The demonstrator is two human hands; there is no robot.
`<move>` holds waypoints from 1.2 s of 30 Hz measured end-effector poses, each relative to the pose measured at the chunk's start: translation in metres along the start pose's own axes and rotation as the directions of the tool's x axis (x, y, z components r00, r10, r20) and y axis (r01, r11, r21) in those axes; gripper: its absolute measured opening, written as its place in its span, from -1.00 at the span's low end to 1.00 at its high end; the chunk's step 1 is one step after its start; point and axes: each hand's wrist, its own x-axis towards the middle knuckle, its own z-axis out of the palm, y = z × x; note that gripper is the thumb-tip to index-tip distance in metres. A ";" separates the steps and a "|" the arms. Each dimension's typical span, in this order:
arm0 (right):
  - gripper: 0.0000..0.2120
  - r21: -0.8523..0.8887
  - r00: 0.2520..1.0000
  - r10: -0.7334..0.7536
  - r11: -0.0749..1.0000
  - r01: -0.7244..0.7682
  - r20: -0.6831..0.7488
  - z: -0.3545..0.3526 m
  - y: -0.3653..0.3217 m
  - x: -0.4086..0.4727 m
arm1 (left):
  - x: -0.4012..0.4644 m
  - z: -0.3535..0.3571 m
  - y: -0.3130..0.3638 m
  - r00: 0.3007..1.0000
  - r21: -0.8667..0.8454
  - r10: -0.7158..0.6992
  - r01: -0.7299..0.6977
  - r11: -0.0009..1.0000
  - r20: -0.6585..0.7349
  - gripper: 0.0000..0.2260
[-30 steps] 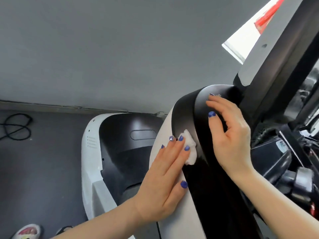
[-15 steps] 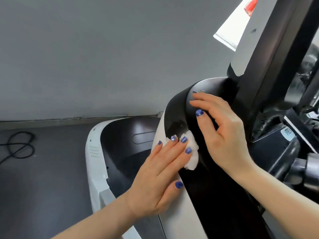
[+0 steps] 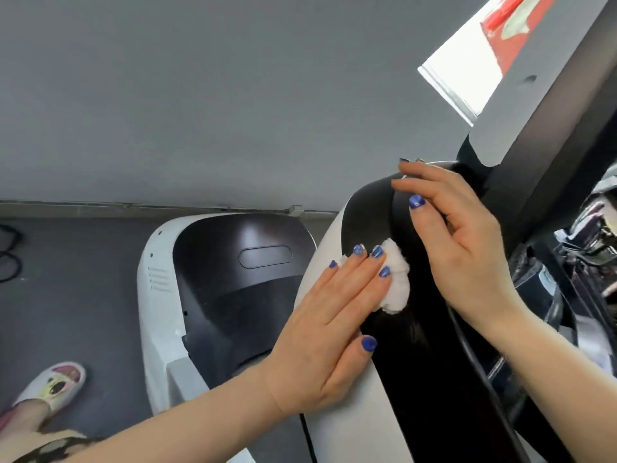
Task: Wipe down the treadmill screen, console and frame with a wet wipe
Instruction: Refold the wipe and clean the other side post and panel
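A crumpled white wet wipe (image 3: pixel 395 284) lies against the glossy black side of the treadmill's upright frame (image 3: pixel 430 355). My left hand (image 3: pixel 330 324) presses it there with straight fingers, palm flat over the frame's white edge (image 3: pixel 337 426). My right hand (image 3: pixel 464 238) rests on the frame's rounded black top, its fingers lightly bent over the curve and holding nothing. Below and left sits the treadmill's white and black motor cover (image 3: pixel 233 272). Most of the wipe is hidden under my left fingers.
A grey wall (image 3: pixel 200 95) fills the background above a dark floor (image 3: pixel 66 295). Black cable loops (image 3: pixel 6 259) lie at the far left. A foot in a pale slipper (image 3: pixel 55 384) stands at lower left. Dark console parts (image 3: pixel 581 262) crowd the right.
The view has shifted a little, and a slippered foot shows at lower left. My left hand with the wipe and my right hand keep about the same places on the frame.
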 end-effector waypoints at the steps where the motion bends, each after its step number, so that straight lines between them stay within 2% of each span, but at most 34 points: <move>1: -0.70 -0.011 1.000 -0.002 1.000 0.002 0.002 0.003 -0.001 0.008 | -0.006 0.001 -0.003 1.000 -0.020 -0.010 0.010 1.000 0.001 -0.49; 7: -0.71 -0.016 0.998 0.001 1.000 0.000 0.067 0.028 -0.004 0.030 | -0.059 0.008 -0.032 0.986 -0.069 -0.160 0.163 0.984 0.049 -0.46; 10: -0.72 -0.036 0.996 -0.034 0.999 0.037 0.083 0.028 -0.007 0.028 | -0.066 0.009 -0.032 0.983 -0.110 -0.171 0.177 0.978 0.065 -0.43; 15: -0.73 -0.036 0.997 -0.042 0.998 0.044 0.061 0.027 -0.006 0.029 | -0.017 0.003 -0.039 0.984 -0.153 -0.172 0.176 0.972 0.040 -0.39; 21: -0.74 -0.032 1.000 -0.016 0.999 0.016 0.027 0.026 -0.004 0.026 | -0.048 0.010 -0.043 0.964 -0.224 -0.263 0.262 0.939 0.028 -0.38; 24: -0.73 -0.021 1.000 -0.012 1.000 0.012 0.017 0.026 -0.004 0.026 | -0.015 0.003 -0.040 0.975 -0.233 -0.223 0.216 0.948 -0.005 -0.42; 27: -0.71 0.005 1.000 0.003 1.000 -0.003 0.002 0.025 -0.002 0.024 | 0.020 -0.004 -0.032 0.994 -0.176 -0.106 0.105 0.979 0.001 -0.50; 30: -0.69 0.035 1.000 0.026 0.999 -0.026 0.001 0.021 -0.001 0.024 | 0.025 -0.010 -0.032 0.999 -0.123 -0.035 0.037 0.992 0.014 -0.50; 36: -0.68 -0.026 0.997 0.062 0.998 -0.064 -0.048 0.004 0.015 0.021 | 0.042 -0.023 -0.043 0.995 -0.059 0.012 -0.006 0.998 0.102 -0.54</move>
